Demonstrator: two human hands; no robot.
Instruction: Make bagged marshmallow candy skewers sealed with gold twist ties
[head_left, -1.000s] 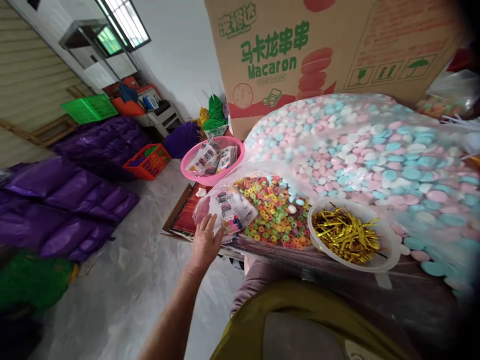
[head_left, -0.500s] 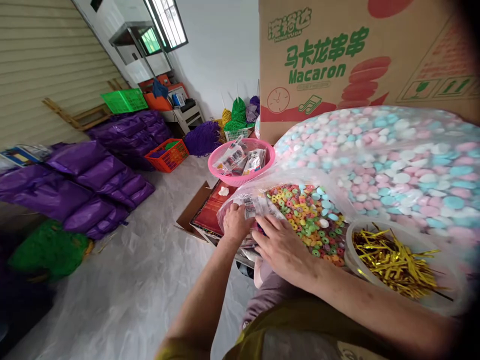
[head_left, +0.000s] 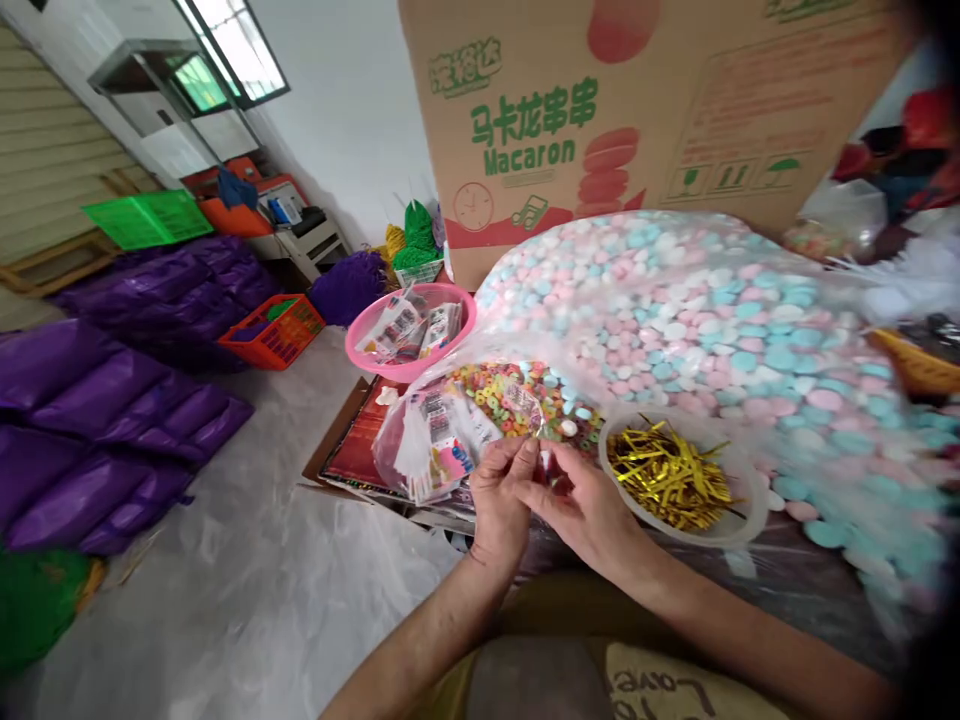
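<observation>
My left hand [head_left: 501, 505] and my right hand [head_left: 589, 500] meet in front of me, fingertips pinched together at the mouth of a small clear plastic bag [head_left: 525, 402]. Its far end lies over colorful ring-shaped candies [head_left: 491, 382]; what is inside it I cannot make out. Left of my hands, a stack of flat printed plastic bags [head_left: 442, 440] rests on a larger clear sheet. Close to my right hand stands a round translucent tub [head_left: 750, 515] of gold twist ties [head_left: 671, 475].
A large clear bag of pink, white and blue candies [head_left: 675, 300] spreads across the right. Behind it rises a Macaron carton [head_left: 540, 200]. A pink basket [head_left: 358, 350] with printed packets sits at the back left. Purple bundles [head_left: 112, 440] and an orange crate [head_left: 281, 340] stand on the floor.
Both hands have moved off the printed bags, toward me and together, and now pinch a small clear bag. The view has turned right. The stack of printed bags is now uncovered.
</observation>
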